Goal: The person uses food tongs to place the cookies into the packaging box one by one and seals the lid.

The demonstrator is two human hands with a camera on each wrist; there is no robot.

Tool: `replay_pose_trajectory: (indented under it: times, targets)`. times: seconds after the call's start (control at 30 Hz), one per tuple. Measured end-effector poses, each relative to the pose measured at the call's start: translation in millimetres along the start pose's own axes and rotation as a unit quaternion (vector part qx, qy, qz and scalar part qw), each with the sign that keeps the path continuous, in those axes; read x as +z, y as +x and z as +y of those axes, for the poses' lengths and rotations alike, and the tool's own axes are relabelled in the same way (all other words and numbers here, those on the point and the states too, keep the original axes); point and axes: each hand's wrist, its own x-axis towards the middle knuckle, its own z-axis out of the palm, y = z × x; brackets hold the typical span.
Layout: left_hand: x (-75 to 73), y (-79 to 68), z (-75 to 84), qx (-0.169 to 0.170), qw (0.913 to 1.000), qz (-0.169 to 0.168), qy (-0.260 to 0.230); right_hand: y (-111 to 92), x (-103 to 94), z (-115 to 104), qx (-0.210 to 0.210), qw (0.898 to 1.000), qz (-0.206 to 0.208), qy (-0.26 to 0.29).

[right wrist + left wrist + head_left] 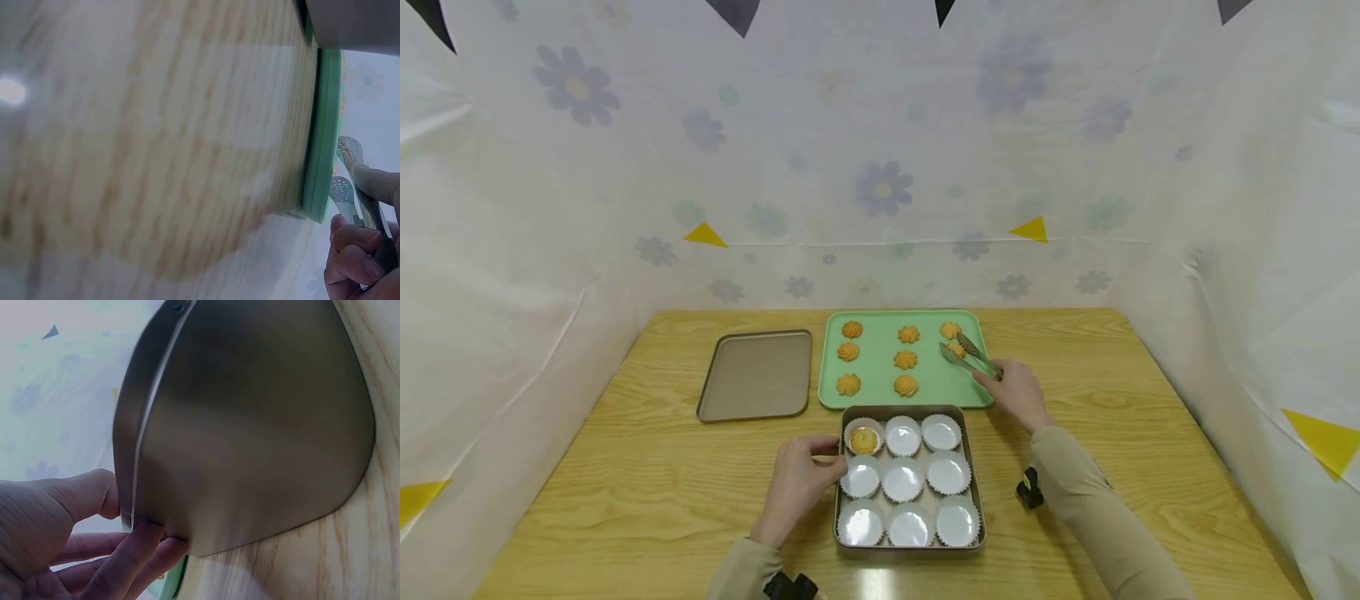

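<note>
My left hand grips the left wall of a square metal tin, thumb over the rim and fingers against the outside. White paper baking cups stand in rows inside it; the far left cup bears a yellow cookie. Beyond the tin, my right hand holds metal tongs over a green tray. The tongs' perforated tips stand apart on either side of a piped cookie in the tray's right column.
Several more piped cookies lie in columns on the green tray. Left of it is a shallow brown metal tray or lid. All rest on a wooden table, enclosed by pale flower-printed sheeting at the back and sides.
</note>
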Motion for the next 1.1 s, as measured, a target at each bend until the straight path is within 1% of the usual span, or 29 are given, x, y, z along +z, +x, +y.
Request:
replay_pose_trajectory:
  times: [0.27,0.57,1.1]
  targets:
    - [-0.7,-0.6,1.9,-0.005,1.0000,0.002,0.006,-1.1,-0.4,1.7,-0.001,1.000,-0.007,-0.001]
    - [-0.4,-0.2,1.5,-0.004,1.0000,0.006,0.007,-2.4,0.1,4.3,-0.010,1.000,0.004,-0.011]
    - [-0.3,0.9,0.4,0.003,0.9999,0.013,0.003,-10.6,-6.0,-1.9,-0.025,1.000,0.012,-0.006]
